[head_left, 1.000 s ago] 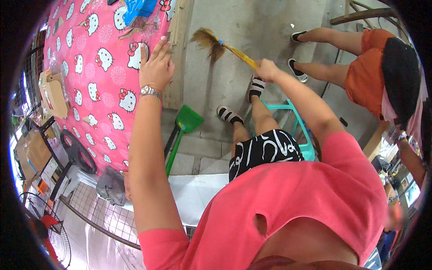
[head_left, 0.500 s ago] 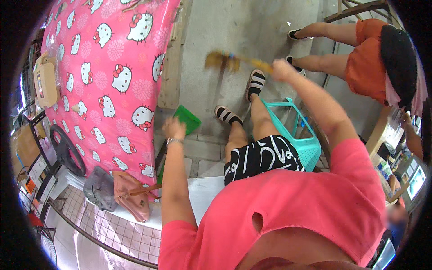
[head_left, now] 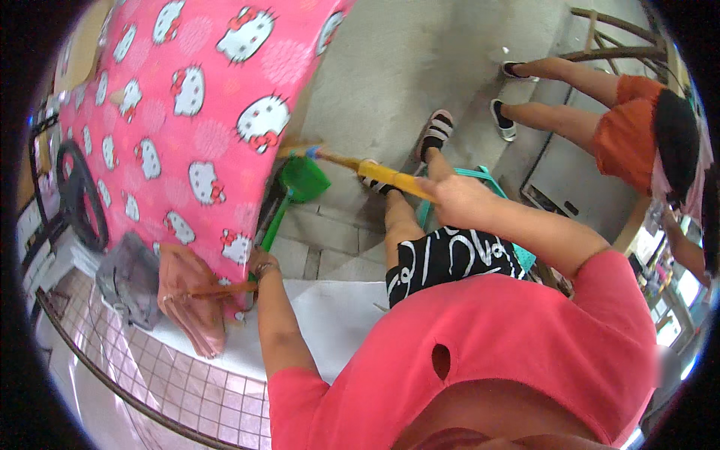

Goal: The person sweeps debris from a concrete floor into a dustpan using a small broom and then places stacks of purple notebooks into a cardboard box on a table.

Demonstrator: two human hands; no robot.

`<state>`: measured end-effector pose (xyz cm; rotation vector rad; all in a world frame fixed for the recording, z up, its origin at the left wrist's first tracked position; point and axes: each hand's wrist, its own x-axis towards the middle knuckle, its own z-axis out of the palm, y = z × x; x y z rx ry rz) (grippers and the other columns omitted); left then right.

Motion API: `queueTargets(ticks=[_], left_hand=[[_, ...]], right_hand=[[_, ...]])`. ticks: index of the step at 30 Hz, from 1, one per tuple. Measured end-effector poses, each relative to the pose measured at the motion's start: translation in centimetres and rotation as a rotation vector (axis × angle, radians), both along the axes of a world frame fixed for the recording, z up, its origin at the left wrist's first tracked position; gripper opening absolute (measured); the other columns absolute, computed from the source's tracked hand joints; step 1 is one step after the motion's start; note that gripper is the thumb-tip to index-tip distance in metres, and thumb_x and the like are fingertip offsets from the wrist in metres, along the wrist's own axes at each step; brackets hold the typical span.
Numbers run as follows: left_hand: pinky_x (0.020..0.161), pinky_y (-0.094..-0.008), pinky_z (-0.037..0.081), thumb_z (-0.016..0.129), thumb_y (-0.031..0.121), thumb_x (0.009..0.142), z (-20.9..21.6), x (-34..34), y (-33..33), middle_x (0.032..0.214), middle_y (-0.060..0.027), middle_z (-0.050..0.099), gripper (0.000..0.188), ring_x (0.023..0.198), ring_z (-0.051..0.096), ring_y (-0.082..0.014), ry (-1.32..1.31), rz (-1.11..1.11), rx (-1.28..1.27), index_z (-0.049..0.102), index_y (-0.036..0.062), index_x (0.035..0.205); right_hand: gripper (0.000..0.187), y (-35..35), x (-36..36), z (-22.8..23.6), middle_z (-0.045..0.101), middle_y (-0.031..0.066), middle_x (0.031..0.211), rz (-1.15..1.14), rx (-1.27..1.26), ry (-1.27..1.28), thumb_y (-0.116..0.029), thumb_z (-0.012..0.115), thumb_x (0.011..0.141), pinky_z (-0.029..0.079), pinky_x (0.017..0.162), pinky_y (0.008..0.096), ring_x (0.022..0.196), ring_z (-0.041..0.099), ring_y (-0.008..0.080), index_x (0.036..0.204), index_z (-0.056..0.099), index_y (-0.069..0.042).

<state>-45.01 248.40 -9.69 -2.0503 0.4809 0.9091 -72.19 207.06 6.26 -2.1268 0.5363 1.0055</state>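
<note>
A broom (head_left: pixel 388 180) with a yellow handle is gripped in my right hand (head_left: pixel 459 201), its fingers closed around the handle's end. The shaft slants left to the broom's brown head (head_left: pixel 296 148), which lies at the upper edge of a green dustpan (head_left: pixel 306 180). That dustpan sits on the floor beside the cloth-covered table, and its long green handle runs down toward me. Where the handle ends by the table corner, my left hand (head_left: pixel 262 264) is closed around it, with the fingers partly hidden.
A table under a pink patterned cloth (head_left: pixel 202 139) fills the left. A pink bag (head_left: pixel 191 300) and a grey bag (head_left: pixel 131 277) rest at its near end, by a black steering wheel (head_left: pixel 81 195). Behind my legs is a turquoise stool (head_left: pixel 480 177). Another person in orange shorts (head_left: pixel 628 135) stands at right.
My right hand has come nearer and left, swinging the broom head down to the dustpan. My left hand has slid from near the pan down to the handle's near end. The view has shifted.
</note>
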Motion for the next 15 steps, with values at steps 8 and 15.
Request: queueTargets(ticks=[8, 15], left_hand=[[0.083, -0.0408, 0.046, 0.049, 0.019, 0.081, 2.0, -4.9, 1.8, 0.102, -0.0166, 0.061, 0.032, 0.102, 0.055, -0.0295, 0.157, 0.028, 0.041, 0.054, 0.0064, 0.11], [0.072, -0.0437, 0.049, 0.056, 0.024, 0.078, 7.3, -11.4, -5.1, 0.091, -0.018, 0.063, 0.038, 0.086, 0.061, -0.0338, 0.282, 0.208, -0.02, 0.05, 0.0036, 0.109]], right_hand=[[0.027, 18.0, 18.1, -13.3, 0.063, 0.0187, 0.082, 0.254, 0.291, -0.315, -0.006, 0.055, 0.067, 0.051, 0.061, 0.0408, 0.077, 0.063, 0.0316, 0.094, 0.061, -0.002], [0.021, 28.6, 26.7, -28.3, 0.064, 0.0133, 0.084, 0.022, 0.524, 0.002, -0.015, 0.058, 0.073, 0.05, 0.055, 0.0349, 0.073, 0.063, 0.0283, 0.09, 0.064, -0.006]])
